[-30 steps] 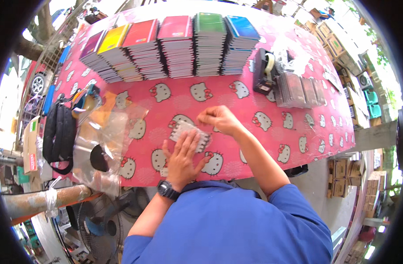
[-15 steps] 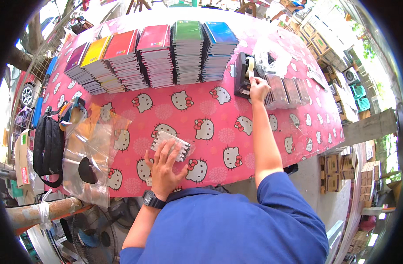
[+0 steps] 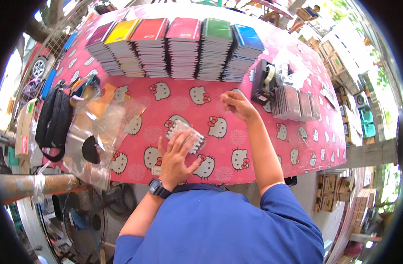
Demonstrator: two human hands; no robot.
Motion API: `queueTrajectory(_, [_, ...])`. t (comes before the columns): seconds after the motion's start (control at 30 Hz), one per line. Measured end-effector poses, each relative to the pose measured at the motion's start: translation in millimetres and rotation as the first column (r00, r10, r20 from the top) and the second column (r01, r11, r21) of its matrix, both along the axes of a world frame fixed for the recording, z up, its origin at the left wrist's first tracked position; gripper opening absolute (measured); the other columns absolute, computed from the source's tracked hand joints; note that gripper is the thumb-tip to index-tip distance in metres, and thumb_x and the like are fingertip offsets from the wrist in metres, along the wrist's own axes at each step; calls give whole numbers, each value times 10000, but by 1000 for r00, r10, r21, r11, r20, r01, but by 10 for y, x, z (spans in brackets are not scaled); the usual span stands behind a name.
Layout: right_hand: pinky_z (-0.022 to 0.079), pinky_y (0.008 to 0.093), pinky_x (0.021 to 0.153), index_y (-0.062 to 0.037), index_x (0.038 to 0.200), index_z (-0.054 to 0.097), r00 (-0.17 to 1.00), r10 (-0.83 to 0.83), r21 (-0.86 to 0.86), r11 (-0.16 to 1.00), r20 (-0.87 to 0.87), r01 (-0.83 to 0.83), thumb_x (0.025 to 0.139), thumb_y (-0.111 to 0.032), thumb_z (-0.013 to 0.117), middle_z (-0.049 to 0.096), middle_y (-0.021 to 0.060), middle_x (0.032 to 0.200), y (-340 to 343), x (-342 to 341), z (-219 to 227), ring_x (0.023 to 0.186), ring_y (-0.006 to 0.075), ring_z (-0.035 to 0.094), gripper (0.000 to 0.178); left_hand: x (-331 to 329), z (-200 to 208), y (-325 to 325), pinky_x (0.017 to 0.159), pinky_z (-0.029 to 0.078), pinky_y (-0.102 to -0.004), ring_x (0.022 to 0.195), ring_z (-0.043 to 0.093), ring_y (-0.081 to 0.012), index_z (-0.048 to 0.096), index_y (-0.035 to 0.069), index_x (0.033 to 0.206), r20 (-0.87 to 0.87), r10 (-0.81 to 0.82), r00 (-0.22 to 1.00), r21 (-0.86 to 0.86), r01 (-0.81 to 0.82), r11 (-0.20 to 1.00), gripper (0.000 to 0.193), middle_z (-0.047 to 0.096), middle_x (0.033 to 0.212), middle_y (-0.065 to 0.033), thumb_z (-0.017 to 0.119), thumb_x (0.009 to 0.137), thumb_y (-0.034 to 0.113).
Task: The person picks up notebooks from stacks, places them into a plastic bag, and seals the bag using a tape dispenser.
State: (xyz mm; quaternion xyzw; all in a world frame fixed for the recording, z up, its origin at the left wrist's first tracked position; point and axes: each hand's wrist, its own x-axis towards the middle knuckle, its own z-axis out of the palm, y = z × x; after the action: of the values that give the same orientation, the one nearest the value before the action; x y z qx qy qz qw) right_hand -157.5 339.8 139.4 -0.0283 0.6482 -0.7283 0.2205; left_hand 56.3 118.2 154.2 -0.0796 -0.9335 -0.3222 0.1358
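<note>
My left hand [image 3: 178, 156] lies on a small clear-wrapped pack of spiral notebooks [image 3: 184, 135] near the table's front edge. Its fingers are stretched over the pack's top, with the thumb apart. My right hand [image 3: 239, 104] hovers over the table, left of the black tape dispenser [image 3: 264, 81]. Thumb and fingers are pinched together; whatever they hold, if anything, is too fine to make out. A roll of clear tape [image 3: 270, 75] sits in the dispenser. Several wrapped packs of small spiral notebooks [image 3: 294, 104] stand beside it, to the right.
Tall stacks of coloured spiral notebooks [image 3: 184, 53] line the far side of the pink patterned table [image 3: 184, 104]. On the left lie clear plastic bags [image 3: 109, 127] and a black bag [image 3: 54, 121]. A fan [image 3: 85, 220] stands below the table at left; cartons [image 3: 329, 193] are at right.
My right hand has left the tape dispenser and come leftward and nearer, fingers still pinched. My left hand stays on the pack. The whole view has shifted a little.
</note>
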Motion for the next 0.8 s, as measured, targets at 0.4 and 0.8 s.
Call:
queueTrajectory(0.4, [400, 309, 511, -24, 699, 622, 458, 861, 803, 104, 223, -587, 674, -535, 687, 506, 7, 566, -1010, 147, 433, 549, 132, 475, 516, 32, 157, -41, 1052, 23, -586, 1368, 44, -335, 430, 259, 1315, 61, 6, 998, -168, 5, 986, 786, 208, 1466, -40, 744, 600, 344])
queueTrajectory(0.8, [414, 271, 536, 0, 750, 613, 970, 113, 654, 755, -215, 57, 785, -290, 654, 572, 24, 639, -57, 1084, -131, 609, 84, 516, 295, -353, 291, -102, 1032, -33, -611, 1315, 272, -260, 217, 198, 1415, -4, -296, 955, -514, 252, 820, 967, 369, 1390, -38, 741, 602, 163])
